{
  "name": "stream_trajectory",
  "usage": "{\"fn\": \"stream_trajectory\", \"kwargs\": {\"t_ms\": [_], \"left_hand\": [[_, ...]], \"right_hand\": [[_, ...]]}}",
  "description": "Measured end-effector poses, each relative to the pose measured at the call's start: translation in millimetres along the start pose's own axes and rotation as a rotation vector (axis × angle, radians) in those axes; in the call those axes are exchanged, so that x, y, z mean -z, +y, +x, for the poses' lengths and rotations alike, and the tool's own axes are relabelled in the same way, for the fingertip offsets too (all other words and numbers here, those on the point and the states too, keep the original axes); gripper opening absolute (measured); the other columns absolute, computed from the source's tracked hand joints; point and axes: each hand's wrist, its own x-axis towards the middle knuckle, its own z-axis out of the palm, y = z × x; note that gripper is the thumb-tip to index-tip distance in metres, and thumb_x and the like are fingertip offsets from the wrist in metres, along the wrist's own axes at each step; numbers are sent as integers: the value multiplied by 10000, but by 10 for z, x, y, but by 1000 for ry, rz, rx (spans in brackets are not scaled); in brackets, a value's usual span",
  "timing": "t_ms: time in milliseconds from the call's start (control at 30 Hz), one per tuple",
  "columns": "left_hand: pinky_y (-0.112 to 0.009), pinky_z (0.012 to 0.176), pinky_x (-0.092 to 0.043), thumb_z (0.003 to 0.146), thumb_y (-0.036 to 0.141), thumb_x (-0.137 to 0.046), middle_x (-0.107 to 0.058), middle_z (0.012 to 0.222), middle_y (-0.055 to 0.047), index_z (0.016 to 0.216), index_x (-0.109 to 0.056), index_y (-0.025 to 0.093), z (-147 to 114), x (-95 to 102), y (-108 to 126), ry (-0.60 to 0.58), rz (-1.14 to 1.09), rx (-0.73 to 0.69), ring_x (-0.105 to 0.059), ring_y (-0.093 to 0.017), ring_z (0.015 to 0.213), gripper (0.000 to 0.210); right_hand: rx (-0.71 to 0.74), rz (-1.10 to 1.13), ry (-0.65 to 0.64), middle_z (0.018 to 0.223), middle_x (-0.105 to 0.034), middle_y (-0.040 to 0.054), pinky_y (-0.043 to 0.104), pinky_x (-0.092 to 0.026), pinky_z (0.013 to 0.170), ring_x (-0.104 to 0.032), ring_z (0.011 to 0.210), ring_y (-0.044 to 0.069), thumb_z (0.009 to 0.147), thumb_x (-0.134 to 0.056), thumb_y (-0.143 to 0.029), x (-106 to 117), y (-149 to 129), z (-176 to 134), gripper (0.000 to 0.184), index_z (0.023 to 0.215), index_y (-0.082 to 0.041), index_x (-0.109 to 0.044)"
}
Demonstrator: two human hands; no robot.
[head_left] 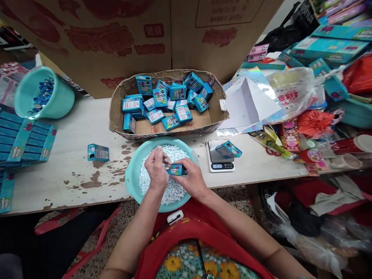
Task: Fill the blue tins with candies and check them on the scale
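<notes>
My right hand (pixel 192 176) grips a small blue candy box (pixel 176 169) lying on its side, its printed face up. At the left end of that box is my left hand (pixel 157 168), its fingers curled closed; what is inside them is hidden. Both hands are over a turquoise basin (pixel 132 180) filled with small white and pale blue candies (pixel 171 197). Just right of the basin, a kitchen scale (pixel 222 166) with a lit display carries another blue candy box (pixel 229 149), which is tilted.
Behind the basin stands a cut-down cardboard tray (pixel 116 116) of many blue boxes. A single box (pixel 98 152) lies at left. Further left are a turquoise bucket (pixel 62 99) with blue pieces and stacked cartons (pixel 26 141). Bags and packaging (pixel 293 93) crowd the right. A large carton (pixel 186 38) walls the back.
</notes>
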Motion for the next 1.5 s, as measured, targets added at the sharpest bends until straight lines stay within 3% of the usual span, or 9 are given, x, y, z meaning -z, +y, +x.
{"fn": "stream_trajectory", "kwargs": {"t_ms": [233, 433, 667, 800, 1033, 1133, 1233, 1400, 1500], "left_hand": [[-191, 393, -294, 823, 488, -566, -396, 513, 38, 569, -463, 167, 72, -9, 123, 38, -39, -19, -376, -58, 420, 422], [-183, 364, -253, 773, 454, -635, -425, 476, 34, 545, -523, 149, 76, -28, -60, -56, 229, 63, -337, -48, 392, 397], [-175, 368, -252, 732, 491, -640, -384, 496, 51, 646, -508, 175, 288, 161, 34, -67, -46, 300, -344, -61, 403, 353], [-204, 386, -282, 710, 481, -618, -465, 536, 18, 682, -548, 169, 442, 411, -395, -181, 456, 465, -395, -96, 427, 321], [-355, 788, -446, 848, 316, -457, -644, 1003, -86, 941, -677, 230, 388, 525, -531, -740, 1552, -216, -569, -269, 949, 254], [-390, 859, -435, 889, 308, -411, -592, 1157, -106, 1098, -637, 217, 391, 249, -402, -708, 1605, -368, -547, -288, 1047, 321], [-357, 886, -440, 898, 332, -432, -602, 1137, -83, 1127, -600, 204, 372, -310, -450, -715, 1398, -451, -562, -246, 1040, 311], [-350, 944, -411, 819, 257, -571, -499, 1321, -77, 1316, -452, 234, 303, -1442, -1026, -1102, 1127, -560, -476, -242, 1181, 512], [-351, 874, -430, 792, 297, -615, -587, 1185, -77, 1197, -542, 228, 299, -1800, -1306, -1277, 1147, -481, -538, -254, 1073, 418]], "right_hand": [[-9, 84, 51, 948, -636, 27, 322, -476, 795, -602, 901, 203, 713, -741, -246, 124, -29, -6, 299, 987, -242, -620], [-78, 89, 36, 905, -633, 17, 325, -483, 796, -607, 869, 197, 672, -759, -223, 25, 125, 49, 296, 939, -231, -633], [-124, 264, 88, 952, -636, 30, 325, -477, 856, -606, 934, 194, 658, -795, -315, 255, 249, -5, 343, 952, -221, -646], [-167, 308, 93, 943, -622, 21, 319, -478, 859, -602, 933, 190, 625, -818, -316, 415, 319, -73, 374, 950, -229, -658], [-295, 404, 246, 992, -616, 26, 335, -492, 843, -609, 924, 197, 639, -807, -296, 892, 529, -503, 392, 986, -240, -635], [-393, 410, 301, 985, -615, 24, 325, -494, 824, -608, 900, 191, 668, -782, -263, 1064, 743, -749, 371, 994, -234, -607], [-438, 395, 350, 965, -624, 23, 329, -492, 825, -610, 898, 194, 693, -751, -251, 1079, 1011, -905, 342, 991, -226, -586], [-379, 252, 361, 981, -618, 40, 371, -487, 862, -601, 935, 214, 701, -726, -254, 745, 1379, -898, 319, 990, -216, -596], [-320, 127, 363, 1002, -625, 51, 403, -478, 900, -598, 970, 228, 704, -727, -278, 597, 1461, -860, 314, 986, -220, -600]]}}
